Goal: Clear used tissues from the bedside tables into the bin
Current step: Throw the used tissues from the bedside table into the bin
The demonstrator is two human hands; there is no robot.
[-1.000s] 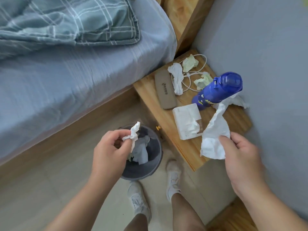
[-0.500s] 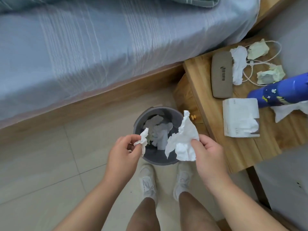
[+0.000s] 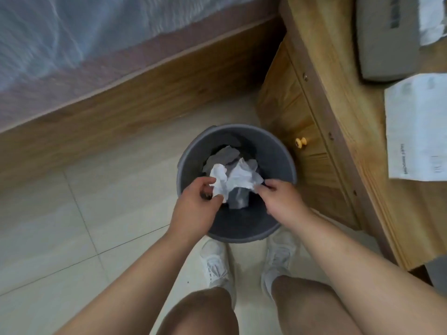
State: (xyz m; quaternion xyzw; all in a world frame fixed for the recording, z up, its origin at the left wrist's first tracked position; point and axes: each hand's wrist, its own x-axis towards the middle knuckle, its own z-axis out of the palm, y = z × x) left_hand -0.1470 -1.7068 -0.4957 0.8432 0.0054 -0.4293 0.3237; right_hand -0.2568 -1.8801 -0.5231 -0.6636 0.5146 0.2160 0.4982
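A round grey bin (image 3: 278, 151) stands on the tiled floor between the bed and the wooden bedside table (image 3: 338, 131). Both hands hover over its mouth. My left hand (image 3: 196, 204) pinches a small crumpled white tissue (image 3: 219, 181). My right hand (image 3: 278, 201) pinches a larger crumpled white tissue (image 3: 244, 176) beside it. The two tissues touch above the bin. Several earlier tissues (image 3: 225, 154) lie inside the bin. Another white tissue (image 3: 433, 18) is partly visible on the table at the top right edge.
A wooden bed frame (image 3: 135, 93) with a pale sheet runs along the top left. On the table lie a grey case (image 3: 387, 37) and a white tissue pack (image 3: 416, 126). A drawer knob (image 3: 300, 142) sticks out near the bin. My feet in white shoes (image 3: 215, 264) stand just behind the bin.
Both hands have dropped lower and come together over the bin mouth with their tissues. The view has tilted down, so most of the table top has left the frame.
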